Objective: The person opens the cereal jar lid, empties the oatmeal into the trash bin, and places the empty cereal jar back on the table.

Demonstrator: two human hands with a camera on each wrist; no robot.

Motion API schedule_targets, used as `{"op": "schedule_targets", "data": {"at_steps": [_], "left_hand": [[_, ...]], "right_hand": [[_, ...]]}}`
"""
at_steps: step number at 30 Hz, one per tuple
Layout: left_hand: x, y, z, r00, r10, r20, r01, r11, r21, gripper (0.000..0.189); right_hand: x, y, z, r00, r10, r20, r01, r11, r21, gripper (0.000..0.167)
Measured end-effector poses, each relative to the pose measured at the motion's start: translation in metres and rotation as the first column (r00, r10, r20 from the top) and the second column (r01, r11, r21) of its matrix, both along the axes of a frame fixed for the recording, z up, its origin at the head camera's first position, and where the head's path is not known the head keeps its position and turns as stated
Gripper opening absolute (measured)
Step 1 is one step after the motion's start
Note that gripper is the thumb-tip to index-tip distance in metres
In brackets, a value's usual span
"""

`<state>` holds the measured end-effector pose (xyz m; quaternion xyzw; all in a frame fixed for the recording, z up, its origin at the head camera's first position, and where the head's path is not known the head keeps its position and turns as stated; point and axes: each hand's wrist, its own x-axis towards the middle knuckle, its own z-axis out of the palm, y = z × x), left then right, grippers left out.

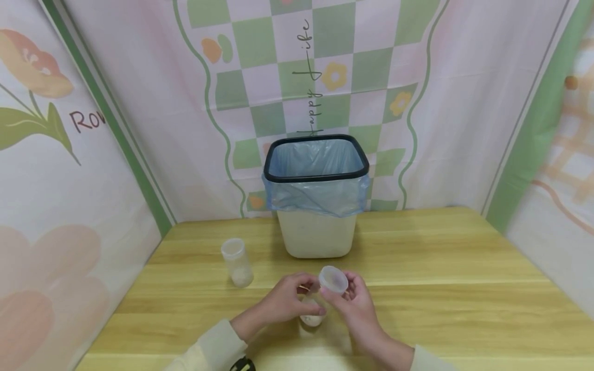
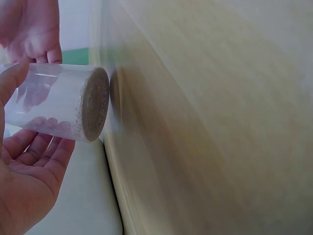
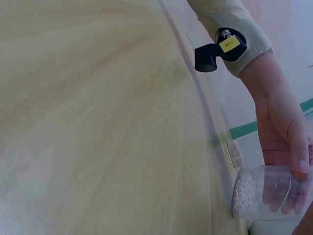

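Left fingers (image 2: 59, 154) grip 1 jar (image 2: 63, 100); right fingers (image 1: 357, 283) pinch a lid (image 1: 333, 279) only head view shows.

Covered and cropped
Can't see the clear jar (image 1: 312, 320) whole behind the left hand (image 1: 290, 300) in head view, nor its mouth past left wrist view's edge; can't read the yellow label (image 3: 228, 45).

yellow wood-grained table (image 1: 441, 288), cream plastic bin (image 1: 317, 234), black rim (image 1: 317, 179), translucent blue bag (image 1: 315, 193), green-and-white checked curtain (image 1: 329, 72), near clear jar (image 2: 63, 102), whitish round lid (image 1: 333, 279)
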<state>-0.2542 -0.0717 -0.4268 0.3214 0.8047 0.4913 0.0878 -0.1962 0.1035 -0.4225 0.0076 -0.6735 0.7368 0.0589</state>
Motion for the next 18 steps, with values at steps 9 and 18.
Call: {"op": "schedule_targets", "data": {"at_steps": [9,18], "left_hand": [[-0.002,-0.001,-0.002,1.000,-0.014,0.005,0.014,1.000,0.012,0.041],[-0.003,-0.001,-0.003,1.000,-0.021,0.012,0.021,0.999,0.029,0.044]], "right_hand": [[-0.005,0.009,0.002,0.995,0.104,-0.001,-0.104,0.994,-0.025,0.053],[-0.010,0.013,0.002,0.980,0.188,-0.057,-0.192,0.980,-0.062,0.055]]}}
